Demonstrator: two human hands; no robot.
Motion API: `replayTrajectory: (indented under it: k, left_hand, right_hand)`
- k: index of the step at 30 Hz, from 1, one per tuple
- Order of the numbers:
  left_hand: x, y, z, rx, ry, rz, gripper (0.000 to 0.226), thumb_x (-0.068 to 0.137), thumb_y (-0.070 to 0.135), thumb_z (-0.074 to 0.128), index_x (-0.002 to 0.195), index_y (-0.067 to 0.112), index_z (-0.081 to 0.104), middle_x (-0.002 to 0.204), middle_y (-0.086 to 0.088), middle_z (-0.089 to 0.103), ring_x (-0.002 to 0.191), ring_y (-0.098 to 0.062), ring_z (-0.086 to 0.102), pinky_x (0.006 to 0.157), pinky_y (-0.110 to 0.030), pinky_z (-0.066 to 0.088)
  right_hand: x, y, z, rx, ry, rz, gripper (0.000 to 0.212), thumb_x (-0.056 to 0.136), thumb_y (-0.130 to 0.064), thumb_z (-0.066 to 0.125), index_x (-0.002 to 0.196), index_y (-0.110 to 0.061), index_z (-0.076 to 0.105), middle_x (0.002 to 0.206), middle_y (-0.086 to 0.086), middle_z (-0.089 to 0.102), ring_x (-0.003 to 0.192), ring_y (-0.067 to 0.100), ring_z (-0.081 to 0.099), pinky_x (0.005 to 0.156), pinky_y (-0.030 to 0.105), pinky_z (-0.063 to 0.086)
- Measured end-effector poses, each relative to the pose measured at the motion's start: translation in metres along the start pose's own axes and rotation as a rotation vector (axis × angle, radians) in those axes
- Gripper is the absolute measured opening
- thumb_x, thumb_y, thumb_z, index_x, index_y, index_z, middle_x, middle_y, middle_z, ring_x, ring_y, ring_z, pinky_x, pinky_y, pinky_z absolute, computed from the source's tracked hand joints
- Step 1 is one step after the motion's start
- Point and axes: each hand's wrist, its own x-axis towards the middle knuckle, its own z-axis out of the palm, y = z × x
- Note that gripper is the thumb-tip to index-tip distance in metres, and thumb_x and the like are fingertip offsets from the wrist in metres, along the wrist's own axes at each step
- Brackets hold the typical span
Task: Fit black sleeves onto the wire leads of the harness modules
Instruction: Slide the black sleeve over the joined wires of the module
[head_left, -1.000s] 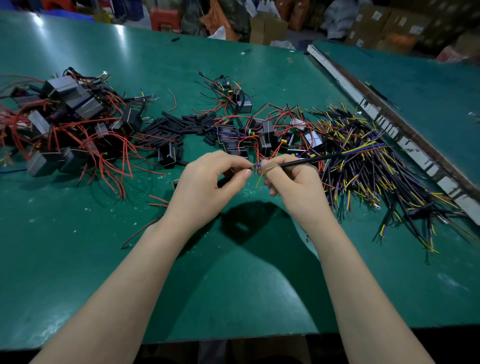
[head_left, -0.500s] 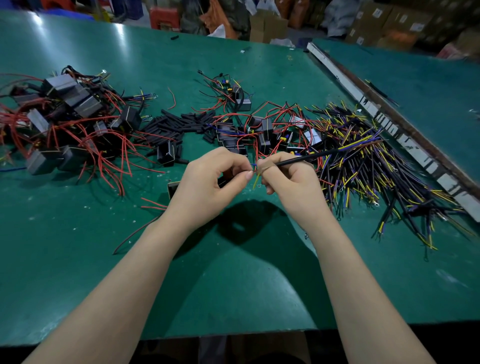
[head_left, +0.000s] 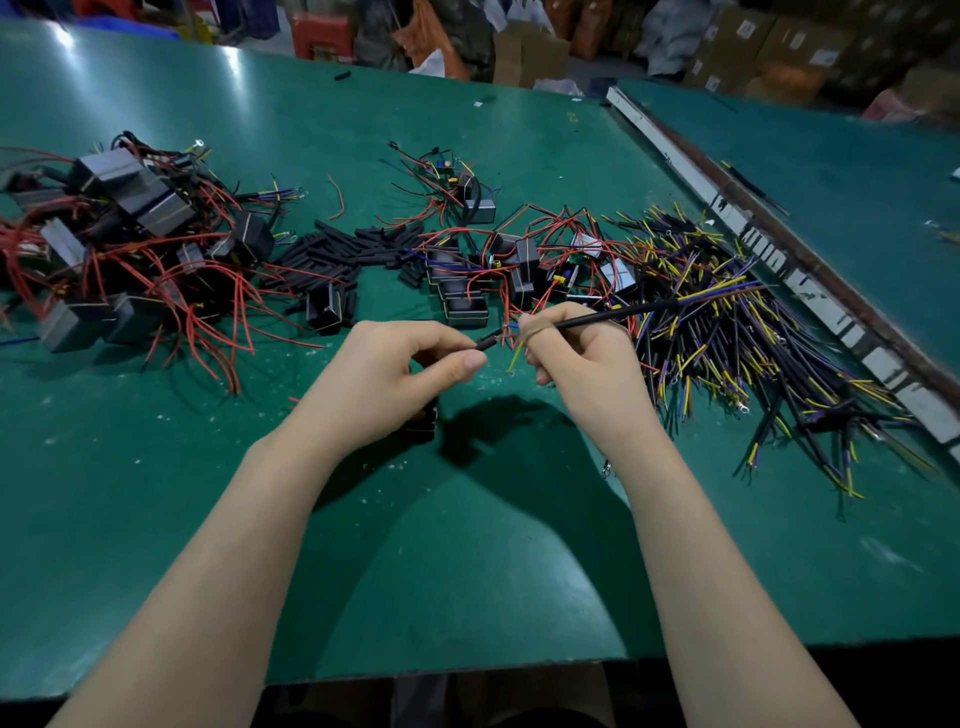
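Fingers (head_left: 470, 358) of your left hand (head_left: 384, 384) pinch a short black sleeve (head_left: 485, 343), hiding most of it; your right hand (head_left: 587, 358) curls round a sleeved wire lead (head_left: 613, 314), both raised above the worktop (head_left: 467, 571).

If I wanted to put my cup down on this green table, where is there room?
The near table between the forearms and front edge is bare, also the far stretch beyond the piles. Crowded: modules left, sleeves centre, wire bundles right.

Green table (head_left: 156, 467), second green table (head_left: 857, 171) to the right, pale strip (head_left: 691, 182) between. Behind: cardboard boxes (head_left: 737, 36), red stool (head_left: 319, 34), possibly bags.
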Motion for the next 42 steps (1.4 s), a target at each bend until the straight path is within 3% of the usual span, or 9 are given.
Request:
replayTrajectory:
  k: [3,7,13,19,23,27,32,42]
  left_hand:
    - [0.0011,0.0016,0.0007,-0.007,0.033,0.028,0.013,0.084,0.023,0.068,0.087,0.012,0.074,0.075,0.012,0.066,0.061,0.017,0.052,0.062,0.003,0.032]
    - [0.0024,0.0021,0.0036,0.048,0.086,0.077,0.018,0.081,0.023,0.071,0.091,0.009,0.073,0.079,0.012,0.062,0.078,-0.001,0.056,0.071,0.000,0.034]
    - [0.0011,0.0037,0.0044,0.083,0.127,0.132,0.022,0.079,0.028,0.069,0.092,0.010,0.072,0.080,0.005,0.065,0.077,-0.020,0.059,0.074,-0.031,0.045]
    - [0.0018,0.0008,0.0059,0.101,0.116,0.162,0.019,0.078,0.025,0.070,0.086,0.007,0.072,0.080,-0.003,0.067,0.076,-0.026,0.058,0.071,-0.042,0.046]
    - [0.0024,0.0012,0.0063,0.094,0.101,0.171,0.020,0.080,0.025,0.068,0.088,0.007,0.072,0.082,-0.003,0.068,0.078,-0.027,0.059,0.073,-0.045,0.048]
    - [0.0021,0.0016,0.0069,0.097,0.135,0.161,0.020,0.082,0.024,0.066,0.091,0.007,0.072,0.084,-0.002,0.068,0.080,-0.025,0.061,0.074,-0.041,0.048]
    - [0.0024,0.0021,0.0071,0.061,0.140,0.122,0.021,0.081,0.025,0.066,0.092,0.009,0.072,0.083,-0.002,0.067,0.080,-0.023,0.061,0.075,-0.037,0.047]
    - [0.0019,-0.0020,0.0094,0.119,0.131,0.219,0.016,0.082,0.021,0.068,0.090,0.009,0.072,0.086,-0.001,0.067,0.080,-0.029,0.060,0.072,-0.048,0.048]
  right_hand:
    - [0.0011,0.0011,-0.0009,0.004,-0.026,0.008,0.017,0.079,-0.035,0.060,0.063,-0.029,0.062,0.056,-0.010,0.054,0.054,0.007,0.050,0.058,0.021,0.044]
    - [0.0003,0.0005,-0.0026,0.050,-0.077,-0.003,0.017,0.081,-0.029,0.060,0.064,-0.026,0.062,0.055,-0.010,0.054,0.055,0.004,0.051,0.055,0.016,0.044]
    - [-0.0002,-0.0025,-0.0060,0.102,-0.123,-0.011,0.033,0.092,-0.006,0.057,0.064,-0.022,0.059,0.052,-0.010,0.053,0.050,0.003,0.049,0.052,0.012,0.041]
    - [-0.0022,-0.0024,-0.0067,0.028,-0.138,-0.028,0.027,0.088,-0.017,0.059,0.062,-0.025,0.057,0.052,-0.010,0.049,0.052,0.006,0.047,0.054,0.014,0.043]
    - [-0.0012,-0.0011,-0.0073,-0.039,-0.109,-0.026,0.019,0.081,-0.032,0.059,0.063,-0.027,0.058,0.056,-0.005,0.050,0.057,0.012,0.048,0.061,0.029,0.043]
    - [-0.0026,-0.0022,-0.0076,-0.041,-0.158,-0.030,0.017,0.081,-0.029,0.059,0.064,-0.029,0.061,0.056,-0.010,0.051,0.057,0.008,0.049,0.058,0.018,0.044]
    - [-0.0024,-0.0028,-0.0084,-0.079,-0.147,-0.040,0.018,0.081,-0.031,0.059,0.063,-0.031,0.061,0.058,-0.006,0.051,0.059,0.012,0.049,0.060,0.028,0.042]
    - [-0.0012,-0.0010,-0.0078,-0.066,-0.114,-0.043,0.018,0.082,-0.032,0.060,0.065,-0.034,0.062,0.057,-0.007,0.052,0.059,0.012,0.049,0.061,0.029,0.043]
